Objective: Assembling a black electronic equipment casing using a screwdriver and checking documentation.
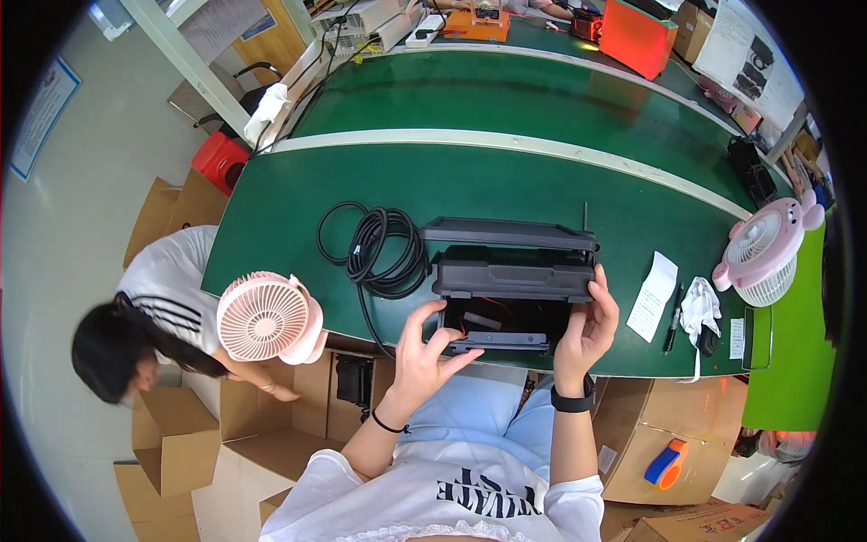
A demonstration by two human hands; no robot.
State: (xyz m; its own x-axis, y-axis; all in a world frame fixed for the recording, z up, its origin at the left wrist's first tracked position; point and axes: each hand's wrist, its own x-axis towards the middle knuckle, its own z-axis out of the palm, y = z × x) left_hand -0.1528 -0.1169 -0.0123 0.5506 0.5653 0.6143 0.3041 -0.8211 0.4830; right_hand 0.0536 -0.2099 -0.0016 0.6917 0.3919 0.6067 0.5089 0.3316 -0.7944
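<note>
In front of me at the table's near edge is a black plastic case [511,274], its near part open. Red wires and a grey part [482,321] show in the dark hollow inside. My left hand [419,359] holds the case at its left side, thumb stretched along the near edge. My right hand [587,332] grips the right side, fingers curled over the corner. A coil of black cable [386,253] lies left of the case, with one length running down to the table edge.
Right of the case lie a paper slip [652,296], a pen [674,318] and crumpled white tissue [700,309]. Pink fans stand at the left [264,318] and right [764,242]. A co-worker [167,298] bends over an open carton [271,420] at left. Another carton [677,438] is below right.
</note>
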